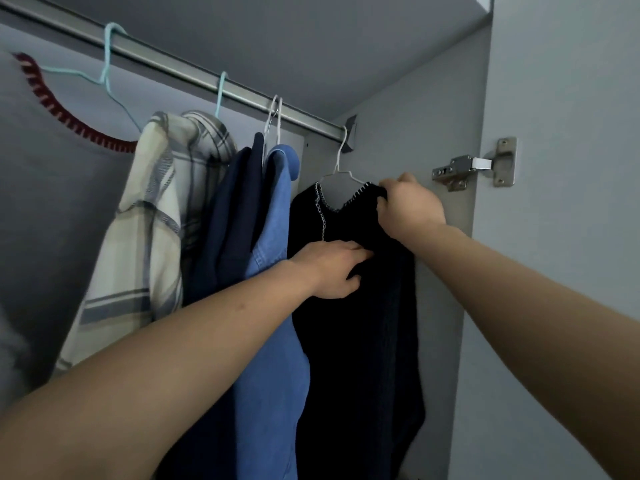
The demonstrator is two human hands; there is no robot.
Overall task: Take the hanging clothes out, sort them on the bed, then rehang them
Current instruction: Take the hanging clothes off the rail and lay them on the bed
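Head view, left to right: the left hand point(330, 268) pinches the black knit top point(356, 323) mid-chest, the right hand point(410, 202) clenches its shoulder at two o'clock, on a white wire hanger point(341, 168) at the rail's point(207, 76) end. Soft, floppy, probably light (knit stretches); better lifted by the hanger's neck.

So the metal rail point(194, 69) ran across the top of the closet, slanting down to a bracket point(351, 131) at the right wall. Off it hung two teal hangers point(110, 57), a pair of white hangers point(275, 116) bunched together, and one more white hanger point(341, 161) right by the bracket.
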